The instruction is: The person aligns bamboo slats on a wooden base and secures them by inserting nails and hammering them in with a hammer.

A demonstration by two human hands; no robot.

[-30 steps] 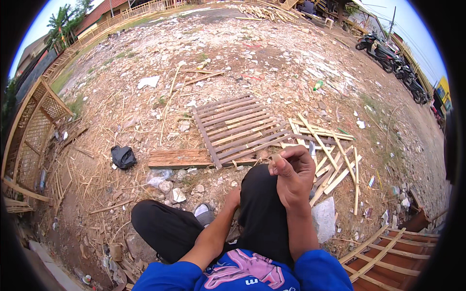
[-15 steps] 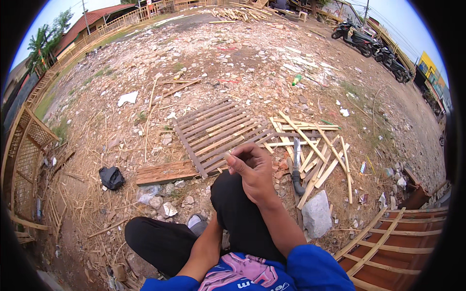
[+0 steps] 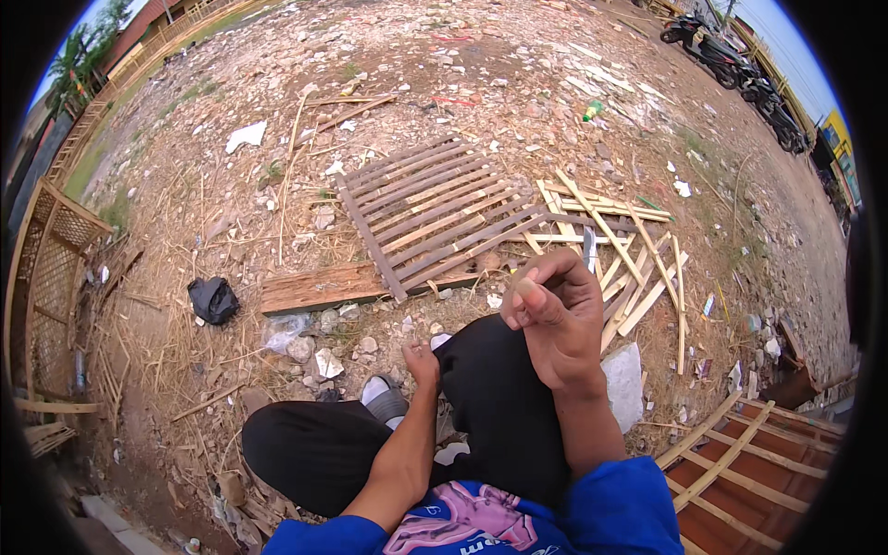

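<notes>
The slatted wooden panel [image 3: 435,201] lay on the ground ahead of the person, left of and beyond the right hand [image 3: 560,319], its slats running from near left to far right. Its near left corner rested over a thick plank [image 3: 319,287]. The right hand, raised by the bent right knee [image 3: 486,356], was farther forward than the left and had thumb and finger pressed together at the tips; whether a small piece sat between them could not be told. Just beyond that hand showed a narrow grey blade [image 3: 589,245], its long axis pointing away from the person and its lower end hidden, so the right hand was clearly the nearer one. Pale sticks [image 3: 589,214] lay crisscrossed around it. The left hand [image 3: 422,363] hung low between the knee and a slipper [image 3: 384,400], its grip impossible to tell.
</notes>
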